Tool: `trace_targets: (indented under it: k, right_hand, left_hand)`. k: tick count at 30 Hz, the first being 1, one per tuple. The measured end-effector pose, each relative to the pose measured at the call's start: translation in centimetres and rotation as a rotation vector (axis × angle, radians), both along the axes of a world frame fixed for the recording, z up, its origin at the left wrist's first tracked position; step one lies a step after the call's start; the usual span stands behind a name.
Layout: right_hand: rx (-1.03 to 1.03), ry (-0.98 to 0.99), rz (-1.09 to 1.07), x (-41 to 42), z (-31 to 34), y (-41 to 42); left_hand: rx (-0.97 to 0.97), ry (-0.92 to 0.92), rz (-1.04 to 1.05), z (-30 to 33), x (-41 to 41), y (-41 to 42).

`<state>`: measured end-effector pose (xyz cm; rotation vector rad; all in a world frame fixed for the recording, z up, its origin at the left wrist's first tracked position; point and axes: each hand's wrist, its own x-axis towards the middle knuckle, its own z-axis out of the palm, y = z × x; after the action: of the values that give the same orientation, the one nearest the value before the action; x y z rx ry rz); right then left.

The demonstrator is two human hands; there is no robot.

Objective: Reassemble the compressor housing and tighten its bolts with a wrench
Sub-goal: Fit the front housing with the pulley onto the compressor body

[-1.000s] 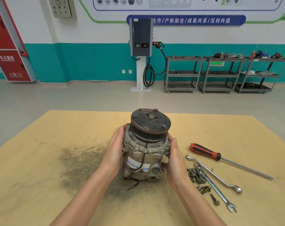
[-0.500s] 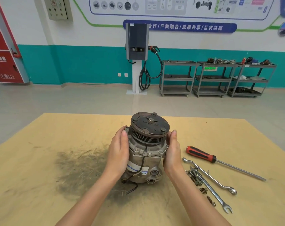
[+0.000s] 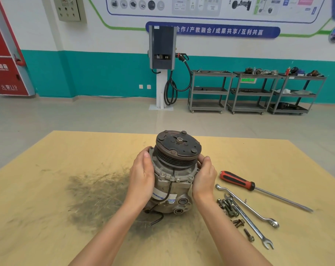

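Stood upright near the middle of the tan wooden surface (image 3: 48,217): compressor (image 3: 172,181), dark clutch plate (image 3: 178,144) on top and tilted a little toward the camera, grooved pulley just beneath it, ports low on the near face. Clasped from both sides. Left hand (image 3: 141,177) laid along the left flank, fingers (image 3: 146,153) only gently curved against the housing and reaching up beside the pulley, thumb on the near side. Right hand (image 3: 204,178) pressed to the right flank, fingers curled round the housing's upper rim behind the pulley, thumb (image 3: 207,160) bent on top. Trailed from the base onto the surface: a black wire (image 3: 157,220). Smeared under and to the left of the compressor: a dark grimy patch (image 3: 97,196).

Laid out to the right, apart from the hands: red-and-black screwdriver (image 3: 239,182), shaft pointing away to the right; a ring wrench (image 3: 247,206) and an open-end wrench (image 3: 254,229) lying slantwise, side by side; a cluster of bolts (image 3: 227,206) touching the wrenches, two more loose bolts (image 3: 238,222) just beyond.

Further back, on the grey floor: a white-posted charging unit (image 3: 162,48) with looped black cable against the teal-banded wall, three grey metal carts (image 3: 253,93) to its right, a red cabinet (image 3: 7,73) at far left.
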<state>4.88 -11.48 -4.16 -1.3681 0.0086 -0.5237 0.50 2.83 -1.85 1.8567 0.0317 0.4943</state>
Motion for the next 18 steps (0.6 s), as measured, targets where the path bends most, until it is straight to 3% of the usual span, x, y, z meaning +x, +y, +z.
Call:
trace_targets:
  k: [6, 11, 18]
  right_hand:
    - [-0.067, 0.020, 0.366, -1.1, -0.8, -1.5]
    - [-0.112, -0.079, 0.260, -2.2, -0.6, -0.8]
    - [-0.070, -0.135, 0.143, -1.6, -1.0, 0.2]
  left_hand:
    - [0.008, 0.069, -0.246, -0.3, -0.1, 2.3]
    - [0.005, 0.046, -0.302, -0.7, -0.3, 3.2]
    - [0.142, -0.063, -0.182, -1.0, -0.5, 1.8]
